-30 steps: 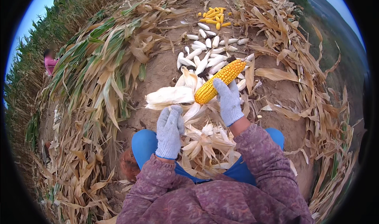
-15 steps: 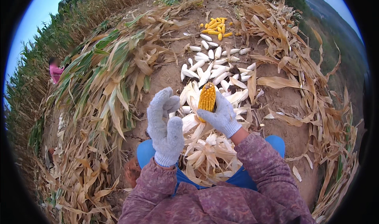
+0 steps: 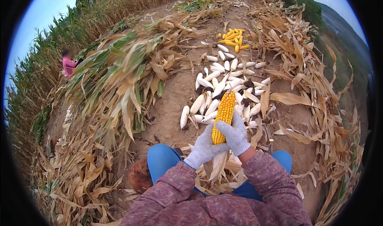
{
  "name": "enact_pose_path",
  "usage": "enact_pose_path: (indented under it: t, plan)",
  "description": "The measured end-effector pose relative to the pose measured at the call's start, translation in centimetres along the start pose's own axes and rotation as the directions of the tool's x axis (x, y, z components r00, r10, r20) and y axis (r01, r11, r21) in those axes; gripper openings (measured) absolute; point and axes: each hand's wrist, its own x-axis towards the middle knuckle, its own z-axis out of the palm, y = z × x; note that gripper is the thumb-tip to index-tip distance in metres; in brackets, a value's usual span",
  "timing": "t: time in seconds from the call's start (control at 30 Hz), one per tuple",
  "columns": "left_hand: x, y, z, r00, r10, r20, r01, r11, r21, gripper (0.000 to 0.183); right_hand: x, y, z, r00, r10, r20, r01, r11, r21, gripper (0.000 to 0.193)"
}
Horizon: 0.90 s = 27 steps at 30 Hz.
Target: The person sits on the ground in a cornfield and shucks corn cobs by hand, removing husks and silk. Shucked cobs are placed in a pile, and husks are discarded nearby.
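Note:
An ear of yellow corn [image 3: 226,108] stands upright in front of me, its kernels bare and its tip pointing away. My right hand [image 3: 236,136], in a pale knit glove, is closed round its lower right side, thumb across the front. My left hand [image 3: 206,147], gloved alike, grips the lower end from the left. Pale husk leaves [image 3: 218,167] hang below the two hands. Beyond the ear lie many ears in whitish husks [image 3: 219,88], spread over the soil. Loose dry husks [image 3: 231,174] are heaped between my knees.
Farther off is a small pile of bare yellow ears [image 3: 233,38]. Cut corn stalks [image 3: 131,72] lie along the left, and dry stalks and leaves [image 3: 297,58] along the right. A person in pink [image 3: 69,64] is at the far left by standing corn. A reddish-brown lump [image 3: 139,175] sits beside my left knee.
My left hand, raised open before, has come down and closed on the ear's lower end. The husks round the ear now hang below it. The view has shifted slightly.

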Motion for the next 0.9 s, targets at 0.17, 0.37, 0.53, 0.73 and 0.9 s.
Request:
enact_pose_path:
  t: [0.17, 0.37, 0.53, 0.73, 0.9]
  plan:
    - [-0.3, -2.7, 1.8, 0.991, -0.016, 0.135, 0.088, 0.833, -0.547, 0.064, 0.1, -0.8, 0.6, 0.999, 0.026, -0.041, -0.023, 0.996, 0.082, 0.046]
    - [-1.1, 1.0, 2.4, 0.989, -0.074, 0.128, 0.14, 0.746, -0.651, 0.053, 0.4, -0.4, -0.5, 0.999, -0.013, -0.044, 0.016, 0.996, 0.084, 0.059]
    - [-1.1, -1.5, 2.6, 0.999, -0.041, -0.007, 0.029, 0.808, -0.588, 0.057, 0.6, -0.8, 0.7, 0.999, 0.031, 0.026, -0.032, 0.999, 0.017, 0.053]
    - [-0.4, -3.3, 2.7, 0.984, -0.152, -0.089, 0.133, 0.972, -0.192, 0.061, 1.0, 0.9, 0.7, 0.981, 0.167, -0.097, -0.166, 0.986, 0.016, 0.04]
    - [-0.5, -1.9, 2.7, 0.985, -0.139, -0.105, 0.117, 0.974, -0.196, 0.065, 0.3, -0.6, 0.7, 0.959, 0.264, -0.101, -0.24, 0.949, 0.204, 0.037]
